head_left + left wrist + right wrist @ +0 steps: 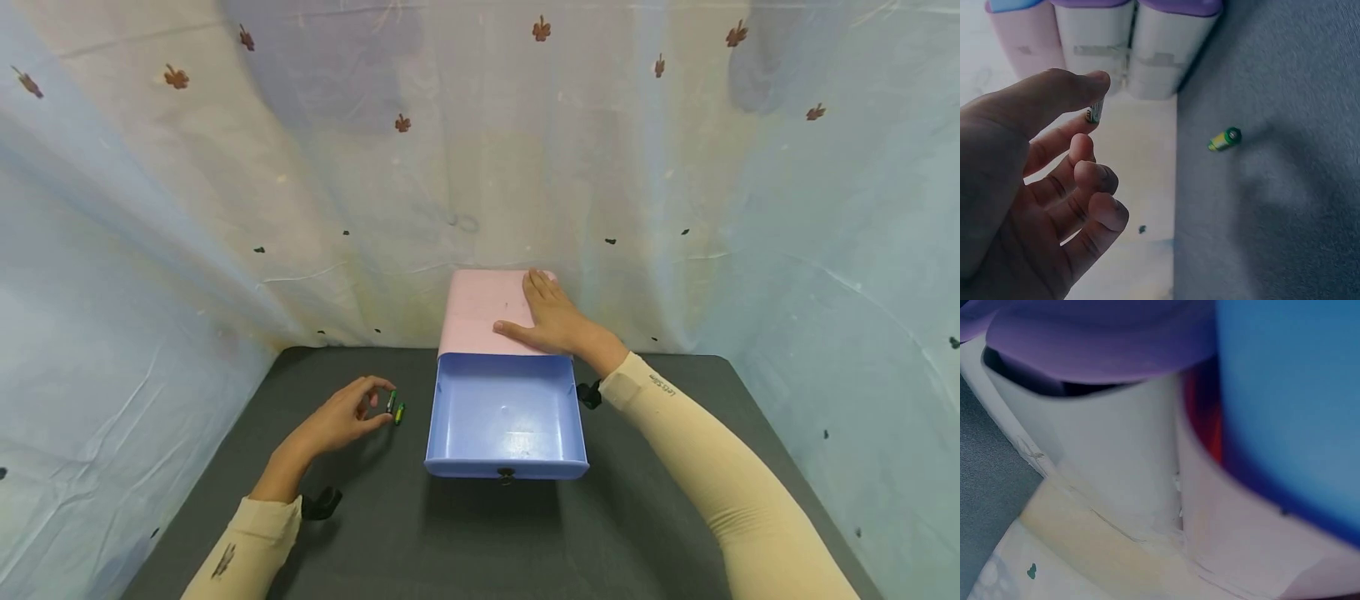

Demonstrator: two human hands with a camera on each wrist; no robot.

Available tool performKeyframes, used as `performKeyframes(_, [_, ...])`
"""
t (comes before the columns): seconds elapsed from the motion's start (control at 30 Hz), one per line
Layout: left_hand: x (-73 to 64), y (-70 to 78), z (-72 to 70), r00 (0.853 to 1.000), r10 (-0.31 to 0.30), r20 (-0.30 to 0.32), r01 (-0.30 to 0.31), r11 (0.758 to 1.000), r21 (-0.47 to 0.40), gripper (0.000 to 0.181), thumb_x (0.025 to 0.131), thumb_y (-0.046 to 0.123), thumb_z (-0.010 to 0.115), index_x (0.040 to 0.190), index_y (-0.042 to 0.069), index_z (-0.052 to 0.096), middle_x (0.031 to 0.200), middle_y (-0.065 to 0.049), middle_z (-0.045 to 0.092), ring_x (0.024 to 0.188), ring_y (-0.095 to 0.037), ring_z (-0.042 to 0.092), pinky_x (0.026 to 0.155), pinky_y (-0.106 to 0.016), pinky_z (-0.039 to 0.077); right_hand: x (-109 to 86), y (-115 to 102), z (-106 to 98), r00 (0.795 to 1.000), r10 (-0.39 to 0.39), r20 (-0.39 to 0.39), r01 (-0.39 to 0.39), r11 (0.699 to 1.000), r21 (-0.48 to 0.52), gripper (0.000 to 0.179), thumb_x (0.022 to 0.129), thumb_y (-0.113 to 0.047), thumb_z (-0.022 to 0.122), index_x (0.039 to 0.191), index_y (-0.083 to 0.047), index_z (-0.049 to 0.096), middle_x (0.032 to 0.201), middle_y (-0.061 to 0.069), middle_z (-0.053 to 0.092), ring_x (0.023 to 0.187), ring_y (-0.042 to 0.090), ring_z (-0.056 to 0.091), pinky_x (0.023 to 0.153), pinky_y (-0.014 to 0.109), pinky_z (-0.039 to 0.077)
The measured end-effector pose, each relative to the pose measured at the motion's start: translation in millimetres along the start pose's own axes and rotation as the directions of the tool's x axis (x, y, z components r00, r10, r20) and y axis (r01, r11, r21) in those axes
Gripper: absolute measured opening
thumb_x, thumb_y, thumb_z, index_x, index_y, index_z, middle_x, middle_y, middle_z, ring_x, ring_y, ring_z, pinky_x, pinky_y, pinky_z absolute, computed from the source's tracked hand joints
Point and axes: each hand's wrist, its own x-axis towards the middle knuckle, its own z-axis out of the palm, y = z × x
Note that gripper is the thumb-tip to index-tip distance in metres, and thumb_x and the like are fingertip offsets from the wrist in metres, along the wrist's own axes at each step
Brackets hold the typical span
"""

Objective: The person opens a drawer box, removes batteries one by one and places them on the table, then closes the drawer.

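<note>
Left of the drawer (472, 470), the left hand (337, 417) is pinching 1 battery (391, 402), probably light, rigid, best held mid-barrel, while the right hand (553, 321), fingers (542, 288) extended, is resting on the box (482, 310).

Dark lettering (663, 384) on the person's right sleeve (720, 467), near the cuff, reads "Let's Slim". The left sleeve (251, 537) bears a dark print (223, 561) too blurred to read, and the tiny characters on the battery (1095, 112) in the left hand (1029, 181) cannot be made out
</note>
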Motion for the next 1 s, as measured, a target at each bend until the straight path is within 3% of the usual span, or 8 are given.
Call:
performKeyframes(0.2, [5.8, -15.3, 4.1, 0.999, -0.010, 0.035, 0.011, 1.000, -0.009, 0.045, 0.102, 0.019, 0.078, 0.141, 0.007, 0.059, 0.104, -0.012, 0.056, 0.068, -0.010, 0.046, 0.063, -0.030, 0.041, -0.9, -0.4, -0.4, 1.000, 0.003, 0.001, -0.003, 1.000, 0.002, 0.120, 0.098, -0.082, 0.045, 0.169, 0.002, -0.002, 0.178, 0.020, -0.008, 0.166, 0.030, -0.010, 0.132, 0.044, -0.005])
performKeyframes(0.5, [14.1, -35.9, 12.2, 0.995, -0.053, 0.089, 0.056, 0.998, -0.026, 0.047, 0.102, 0.022, 0.078, 0.142, 0.005, 0.058, 0.100, -0.002, 0.056, 0.068, -0.012, 0.048, 0.065, -0.031, 0.042, -2.4, -2.2, -1.6, 1.000, 0.008, 0.006, -0.008, 1.000, 0.011, 0.119, 0.099, -0.081, 0.045, 0.169, 0.002, -0.002, 0.179, 0.019, -0.008, 0.166, 0.028, -0.010, 0.132, 0.044, -0.005])
performKeyframes(1.0, [24.0, -56.8, 26.0, 0.985, -0.100, 0.143, 0.109, 0.992, -0.060, 0.045, 0.104, 0.020, 0.075, 0.142, 0.003, 0.057, 0.095, -0.001, 0.055, 0.070, -0.013, 0.051, 0.064, -0.031, 0.045, -3.2, -2.4, -2.6, 1.000, 0.014, 0.008, -0.014, 1.000, 0.012, 0.119, 0.098, -0.081, 0.047, 0.170, 0.001, -0.002, 0.179, 0.018, -0.009, 0.166, 0.028, -0.011, 0.132, 0.044, -0.005])
